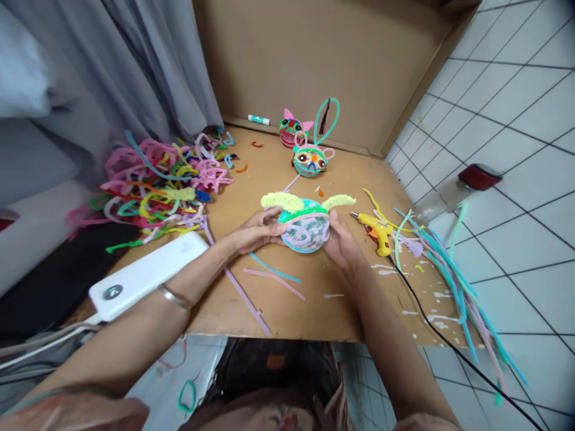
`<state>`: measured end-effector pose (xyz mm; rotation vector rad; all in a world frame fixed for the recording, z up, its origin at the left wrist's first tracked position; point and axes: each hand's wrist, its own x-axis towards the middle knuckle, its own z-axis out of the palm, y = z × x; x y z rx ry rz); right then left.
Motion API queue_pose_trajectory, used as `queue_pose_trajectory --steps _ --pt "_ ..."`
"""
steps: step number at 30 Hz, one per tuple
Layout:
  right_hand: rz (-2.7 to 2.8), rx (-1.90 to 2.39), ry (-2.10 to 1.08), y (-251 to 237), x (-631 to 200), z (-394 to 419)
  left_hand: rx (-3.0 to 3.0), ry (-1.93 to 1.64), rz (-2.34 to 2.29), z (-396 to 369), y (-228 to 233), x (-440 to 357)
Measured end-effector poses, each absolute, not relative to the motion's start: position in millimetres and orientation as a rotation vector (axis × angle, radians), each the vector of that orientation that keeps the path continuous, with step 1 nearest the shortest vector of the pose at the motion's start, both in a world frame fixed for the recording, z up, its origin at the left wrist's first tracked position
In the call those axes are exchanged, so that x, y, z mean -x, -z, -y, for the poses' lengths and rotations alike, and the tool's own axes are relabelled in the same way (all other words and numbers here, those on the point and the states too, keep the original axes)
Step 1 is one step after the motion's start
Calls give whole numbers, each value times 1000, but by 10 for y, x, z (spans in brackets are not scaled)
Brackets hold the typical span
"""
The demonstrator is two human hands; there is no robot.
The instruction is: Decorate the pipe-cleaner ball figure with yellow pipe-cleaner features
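Note:
Between my two hands is a clear plastic ball trimmed with pipe cleaners: green and pink bands, lilac loops on the front and two pale yellow ear shapes on top. My left hand grips its left side, thumb on the front. Around the right side curls my right hand; its fingertips are partly hidden behind the ball. Just below lie a pink pipe cleaner and a blue pipe cleaner. Right of my right hand rests a yellow glue gun.
A tangled heap of coloured pipe cleaners covers the left side, near a white power bank. Two decorated balls, one teal and one red, stand behind. Long pipe cleaners overhang the right edge, where the black cord runs.

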<state>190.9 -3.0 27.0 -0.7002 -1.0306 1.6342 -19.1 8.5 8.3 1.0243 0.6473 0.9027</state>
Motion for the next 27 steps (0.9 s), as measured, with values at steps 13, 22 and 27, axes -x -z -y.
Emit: queue_pose_trajectory --steps 13,22,27 --pt "1033 895 -1622 -302 -1959 63 -1092 -884 -766 -127 -137 246" --pt "991 946 -1611 -296 -1918 84 -1151 -877 -932 -128 -181 281" --pt "980 963 -1631 -309 -1905 134 -1210 -880 -938 -129 -202 290"
